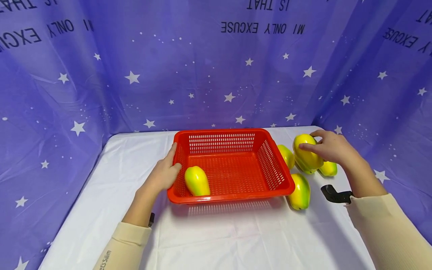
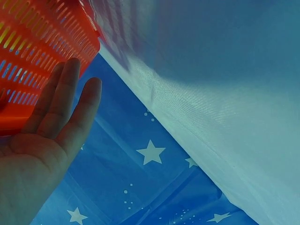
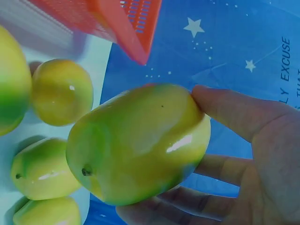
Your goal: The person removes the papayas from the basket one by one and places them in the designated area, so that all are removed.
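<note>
My left hand (image 1: 165,170) holds the left rim of a red plastic basket (image 1: 233,195), thumb over the edge. In the left wrist view, its fingers (image 2: 82,105) lie nearly straight along the slotted outer wall. One yellow-green mango (image 1: 197,181) lies inside the basket, in its near left corner. To the right of the basket, my right hand (image 1: 332,146) grips another mango (image 3: 140,145) between thumb and fingers, raised above other mangoes. Its stem end points away from the palm in the right wrist view.
Several more mangoes lie on the white cloth right of the basket, one (image 1: 299,192) by its near right corner and another (image 1: 287,156) against its right side. A purple curtain (image 1: 202,75) with stars surrounds the table (image 1: 209,240) at the back and sides.
</note>
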